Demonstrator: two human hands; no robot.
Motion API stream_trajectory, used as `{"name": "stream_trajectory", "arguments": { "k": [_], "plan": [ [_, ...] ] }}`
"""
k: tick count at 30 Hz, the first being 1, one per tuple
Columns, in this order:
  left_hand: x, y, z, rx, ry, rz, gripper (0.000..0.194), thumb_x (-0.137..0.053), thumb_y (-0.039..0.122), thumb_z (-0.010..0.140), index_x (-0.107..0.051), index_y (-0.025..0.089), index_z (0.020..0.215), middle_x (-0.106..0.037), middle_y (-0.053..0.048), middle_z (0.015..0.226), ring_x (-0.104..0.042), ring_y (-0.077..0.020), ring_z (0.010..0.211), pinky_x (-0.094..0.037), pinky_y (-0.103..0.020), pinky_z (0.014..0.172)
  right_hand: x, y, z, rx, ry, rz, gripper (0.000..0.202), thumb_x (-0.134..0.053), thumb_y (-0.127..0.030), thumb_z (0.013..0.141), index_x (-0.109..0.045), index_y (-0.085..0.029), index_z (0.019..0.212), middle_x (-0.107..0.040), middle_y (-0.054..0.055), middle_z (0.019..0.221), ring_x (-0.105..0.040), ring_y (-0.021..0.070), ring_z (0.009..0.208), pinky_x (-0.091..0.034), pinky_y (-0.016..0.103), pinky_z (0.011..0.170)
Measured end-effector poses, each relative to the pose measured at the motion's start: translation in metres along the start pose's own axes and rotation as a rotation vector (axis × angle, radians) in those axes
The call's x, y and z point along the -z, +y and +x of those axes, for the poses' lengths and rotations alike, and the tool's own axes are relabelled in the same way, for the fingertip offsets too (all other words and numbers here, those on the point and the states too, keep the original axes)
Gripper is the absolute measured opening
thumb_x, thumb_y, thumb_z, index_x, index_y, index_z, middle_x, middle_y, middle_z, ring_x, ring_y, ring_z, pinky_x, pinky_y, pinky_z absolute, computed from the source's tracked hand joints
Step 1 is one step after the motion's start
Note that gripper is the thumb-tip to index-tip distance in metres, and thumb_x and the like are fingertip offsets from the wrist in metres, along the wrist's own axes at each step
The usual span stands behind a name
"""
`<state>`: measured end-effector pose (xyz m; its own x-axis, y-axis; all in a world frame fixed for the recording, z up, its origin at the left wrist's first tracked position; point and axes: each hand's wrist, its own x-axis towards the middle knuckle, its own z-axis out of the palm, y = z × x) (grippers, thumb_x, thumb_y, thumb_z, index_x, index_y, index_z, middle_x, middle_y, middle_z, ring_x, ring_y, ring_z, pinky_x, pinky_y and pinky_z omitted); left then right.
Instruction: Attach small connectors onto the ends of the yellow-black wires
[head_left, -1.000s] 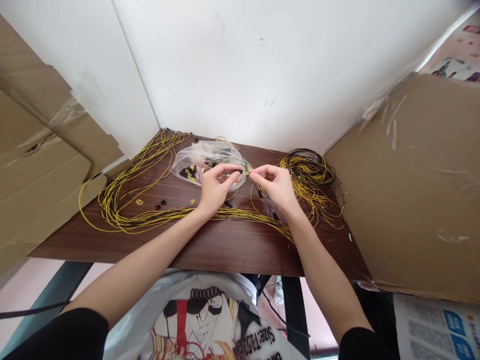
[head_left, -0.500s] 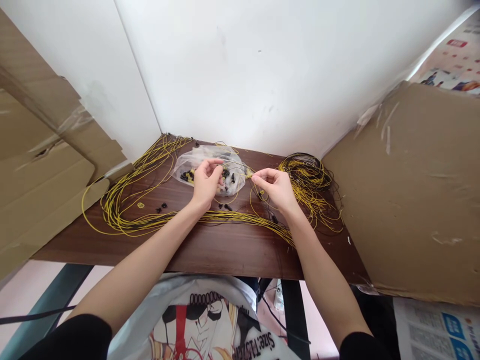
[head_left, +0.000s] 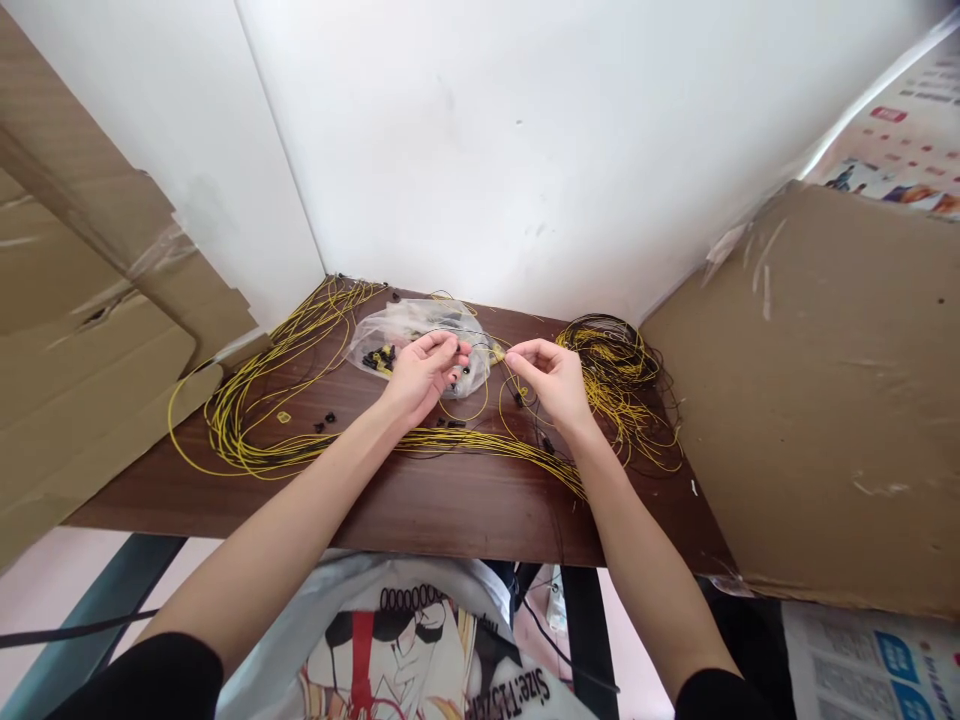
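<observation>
Over a clear plastic bag (head_left: 360,338), my left hand (head_left: 424,375) has its thumb and forefinger pinched together, the other fingers loosely curled. A thin dark wire (head_left: 480,338) runs from its fingertips toward my right hand (head_left: 553,380). My right thumb and forefinger are closed on thin wire, with a small yellow piece (head_left: 498,352) just left of the fingertips. Small black and yellow plastic parts (head_left: 380,358) lie in the bag, partly hidden by my left hand. A loose yellow wire loop (head_left: 469,418) hangs down between the hands.
Long yellow and black wires (head_left: 232,425) curve along the left and front of the brown table (head_left: 465,510). A tangled wire bundle (head_left: 615,350) lies at right. Loose black parts (head_left: 325,421) are scattered about. Cardboard walls (head_left: 810,400) flank both sides; a white wall (head_left: 480,180) stands behind.
My left hand has turned, its fingers curling in and its forefinger closing onto the thumb. My right hand keeps its pinch in nearly the same place. The camera view has shifted slightly.
</observation>
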<state>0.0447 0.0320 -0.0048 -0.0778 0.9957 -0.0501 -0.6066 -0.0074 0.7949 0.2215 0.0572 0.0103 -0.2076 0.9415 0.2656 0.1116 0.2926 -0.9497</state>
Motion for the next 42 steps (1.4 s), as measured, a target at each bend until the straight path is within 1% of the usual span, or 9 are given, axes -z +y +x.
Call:
{"name": "stream_trajectory", "arguments": {
  "k": [3, 7, 10, 15, 24, 27, 30, 32, 42],
  "plan": [
    [-0.004, 0.0, -0.002, -0.01, -0.016, -0.028, 0.014, -0.066, 0.011, 0.067, -0.053, 0.016, 0.07, -0.05, 0.004, 0.058, -0.043, -0.0047, 0.05, -0.034, -0.016, 0.045, -0.001, -0.001, 0.0, -0.014, 0.006, 0.013, 0.019, -0.071, -0.034, 0.069, -0.067, -0.017, 0.074, -0.063, 0.001, 0.067, -0.051, 0.0111, 0.059, -0.042, 0.026, 0.06],
    [-0.007, -0.004, -0.005, -0.079, -0.022, 0.064, 0.013, -0.063, 0.027, 0.075, -0.055, 0.017, 0.073, -0.031, 0.007, 0.053, -0.029, -0.005, 0.046, -0.028, -0.017, 0.042, -0.001, 0.0, -0.001, -0.004, -0.015, -0.004, 0.018, -0.07, -0.034, 0.07, -0.067, -0.017, 0.075, -0.063, 0.001, 0.066, -0.051, 0.0106, 0.058, -0.041, 0.025, 0.058],
    [-0.003, -0.01, -0.005, -0.172, -0.034, 0.328, 0.026, -0.069, 0.042, 0.073, -0.06, 0.018, 0.078, -0.031, 0.006, 0.055, -0.027, -0.0055, 0.045, -0.026, -0.02, 0.041, -0.001, -0.001, -0.002, 0.034, -0.029, -0.043, 0.017, -0.069, -0.034, 0.072, -0.068, -0.017, 0.076, -0.063, 0.001, 0.067, -0.051, 0.0106, 0.059, -0.041, 0.025, 0.058],
    [0.009, -0.016, -0.001, -0.394, 0.018, 0.721, 0.024, -0.065, 0.041, 0.077, -0.064, 0.018, 0.07, -0.028, 0.006, 0.052, -0.029, -0.0068, 0.046, -0.025, -0.022, 0.044, -0.003, 0.001, -0.004, 0.068, -0.079, -0.059, 0.018, -0.069, -0.035, 0.073, -0.069, -0.017, 0.077, -0.066, 0.002, 0.071, -0.055, 0.0114, 0.062, -0.044, 0.026, 0.061],
    [0.004, -0.008, -0.007, -0.545, 0.031, 0.981, 0.021, -0.058, 0.029, 0.082, -0.06, 0.015, 0.066, -0.032, 0.006, 0.051, -0.032, -0.0078, 0.05, -0.028, -0.024, 0.053, -0.007, 0.003, -0.005, 0.05, -0.078, -0.011, 0.018, -0.071, -0.033, 0.071, -0.069, -0.016, 0.076, -0.068, 0.003, 0.072, -0.059, 0.0121, 0.064, -0.047, 0.026, 0.063],
    [0.002, -0.01, -0.012, -0.662, -0.076, 1.104, 0.018, -0.058, 0.025, 0.083, -0.063, 0.015, 0.069, -0.032, 0.006, 0.053, -0.034, -0.008, 0.051, -0.028, -0.024, 0.055, -0.009, 0.001, -0.005, 0.0, -0.064, 0.095, 0.02, -0.073, -0.035, 0.069, -0.068, -0.017, 0.075, -0.068, 0.002, 0.07, -0.06, 0.0124, 0.064, -0.05, 0.027, 0.065],
    [0.002, -0.014, -0.013, -0.763, -0.226, 1.152, 0.02, -0.054, 0.026, 0.087, -0.065, 0.015, 0.075, -0.036, 0.005, 0.056, -0.037, -0.0086, 0.054, -0.03, -0.023, 0.056, -0.012, 0.002, -0.005, -0.127, -0.123, 0.237, 0.025, -0.077, -0.038, 0.064, -0.068, -0.016, 0.075, -0.067, 0.002, 0.067, -0.063, 0.0133, 0.064, -0.053, 0.027, 0.062],
    [0.004, -0.016, -0.013, -0.812, -0.256, 1.182, 0.021, -0.052, 0.027, 0.089, -0.065, 0.015, 0.077, -0.038, 0.004, 0.058, -0.038, -0.0089, 0.055, -0.031, -0.023, 0.056, -0.013, 0.004, -0.005, -0.222, -0.164, 0.316, 0.028, -0.079, -0.037, 0.061, -0.068, -0.016, 0.074, -0.066, 0.001, 0.065, -0.062, 0.012, 0.06, -0.054, 0.026, 0.059],
    [0.008, -0.016, -0.012, -0.997, -0.072, 1.251, 0.017, -0.061, 0.032, 0.085, -0.066, 0.016, 0.082, -0.043, 0.004, 0.059, -0.039, -0.0083, 0.053, -0.031, -0.022, 0.053, -0.015, 0.0, -0.008, -0.355, -0.222, 0.421, 0.029, -0.084, -0.034, 0.055, -0.068, -0.013, 0.067, -0.059, -0.001, 0.057, -0.051, 0.0052, 0.048, -0.044, 0.017, 0.043]
  ]
}}
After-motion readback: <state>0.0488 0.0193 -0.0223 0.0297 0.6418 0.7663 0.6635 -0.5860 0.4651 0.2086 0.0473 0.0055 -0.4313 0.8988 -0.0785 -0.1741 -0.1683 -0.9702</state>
